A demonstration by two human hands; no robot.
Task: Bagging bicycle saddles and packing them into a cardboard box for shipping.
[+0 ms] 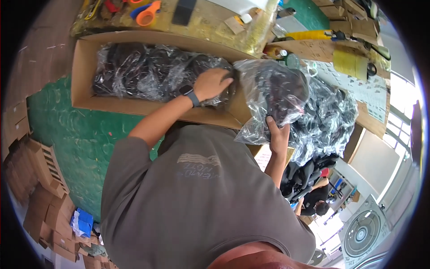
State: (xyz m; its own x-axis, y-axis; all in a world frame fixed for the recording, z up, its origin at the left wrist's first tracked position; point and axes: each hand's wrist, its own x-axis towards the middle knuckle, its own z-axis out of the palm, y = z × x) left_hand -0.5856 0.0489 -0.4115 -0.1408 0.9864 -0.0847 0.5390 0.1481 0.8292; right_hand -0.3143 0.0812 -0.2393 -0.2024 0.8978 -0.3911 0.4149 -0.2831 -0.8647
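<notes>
A long open cardboard box holds a row of dark items in clear plastic bags. My left hand, a dark watch on its wrist, reaches into the box's right end. Its thumb and fingers are apart, resting against the last bagged item; some fingertips are hidden. Just right of the box, my right hand grips the lower part of a bagged dark item, thumb on the near side. That item is rounded and wide at the top; its exact kind is unclear through the plastic.
More bagged dark items are heaped at the right. Behind the box, a worktable carries an orange tool and a dark flat object. Cardboard cartons stack at lower left; a co-worker and a fan are lower right.
</notes>
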